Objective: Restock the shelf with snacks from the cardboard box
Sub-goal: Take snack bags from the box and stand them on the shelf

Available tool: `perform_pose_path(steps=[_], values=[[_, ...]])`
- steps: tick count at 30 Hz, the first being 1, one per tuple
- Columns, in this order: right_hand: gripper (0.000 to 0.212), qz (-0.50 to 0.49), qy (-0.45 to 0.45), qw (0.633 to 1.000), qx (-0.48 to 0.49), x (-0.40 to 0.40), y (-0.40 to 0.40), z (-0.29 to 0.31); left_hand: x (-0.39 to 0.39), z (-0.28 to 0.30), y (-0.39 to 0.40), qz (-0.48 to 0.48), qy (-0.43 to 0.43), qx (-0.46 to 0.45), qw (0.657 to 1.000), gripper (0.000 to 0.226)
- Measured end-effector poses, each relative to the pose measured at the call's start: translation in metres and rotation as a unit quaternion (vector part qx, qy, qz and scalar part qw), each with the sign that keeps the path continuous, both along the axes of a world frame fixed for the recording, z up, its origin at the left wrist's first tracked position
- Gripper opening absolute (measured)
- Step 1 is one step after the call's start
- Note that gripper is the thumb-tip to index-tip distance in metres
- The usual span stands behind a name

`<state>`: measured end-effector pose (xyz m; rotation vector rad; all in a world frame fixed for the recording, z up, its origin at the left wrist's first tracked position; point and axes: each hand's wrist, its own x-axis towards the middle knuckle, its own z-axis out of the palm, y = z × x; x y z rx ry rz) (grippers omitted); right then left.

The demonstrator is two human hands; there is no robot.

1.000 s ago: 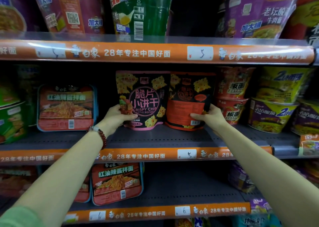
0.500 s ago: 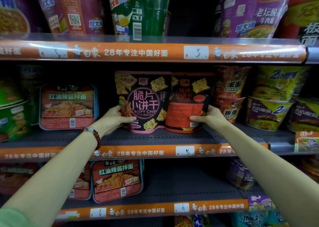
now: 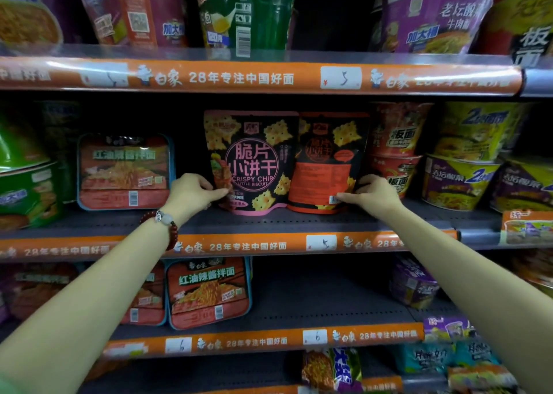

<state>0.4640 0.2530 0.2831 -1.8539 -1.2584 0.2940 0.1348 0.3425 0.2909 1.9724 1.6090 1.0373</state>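
1. Head view: middle shelf (image 3: 269,223) carries two upright snack pouches, touching side by side.
2. Pink-trimmed pouch (image 3: 254,160): left hand (image 3: 191,193) pinches its left edge.
3. Orange pouch (image 3: 326,166): right hand (image 3: 374,196) pinches its lower right corner.

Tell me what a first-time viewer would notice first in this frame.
Two black biscuit pouches stand side by side at the middle of the centre shelf: the pink-trimmed pouch on the left, the orange-trimmed pouch on the right. The left hand pinches the pink one's outer edge, and the right hand pinches the orange one's. Orange price strips run along each shelf front.
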Motion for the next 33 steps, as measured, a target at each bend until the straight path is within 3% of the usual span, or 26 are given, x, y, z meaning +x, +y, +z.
perform_pose_path(steps=[6,13,18,22,25,29,33], values=[[0.053,-0.02,-0.153,0.988,0.008,-0.018,-0.016,0.002,0.017,0.014,-0.028,-0.092,0.167,0.077,0.979,0.026],[0.029,0.036,-0.2,0.979,-0.016,-0.046,-0.039,0.006,0.071,0.016,-0.056,-0.192,0.208,0.149,0.947,0.023],[0.025,0.01,-0.234,0.972,-0.01,-0.034,-0.069,0.001,0.123,0.014,-0.075,-0.289,0.201,0.167,0.921,0.022],[0.019,-0.04,-0.209,0.976,-0.039,0.008,-0.109,-0.015,0.185,0.006,-0.103,-0.355,0.197,0.17,0.898,0.026],[0.022,-0.086,-0.186,0.977,-0.055,0.05,-0.15,-0.031,0.237,-0.002,-0.134,-0.412,0.17,0.167,0.879,0.043],[0.026,-0.141,-0.148,0.973,-0.106,0.111,-0.211,-0.055,0.315,-0.024,-0.18,-0.475,0.194,0.148,0.845,0.023],[0.023,-0.188,-0.121,0.963,-0.152,0.166,-0.268,-0.086,0.384,-0.057,-0.226,-0.537,0.199,0.129,0.81,0.022]])
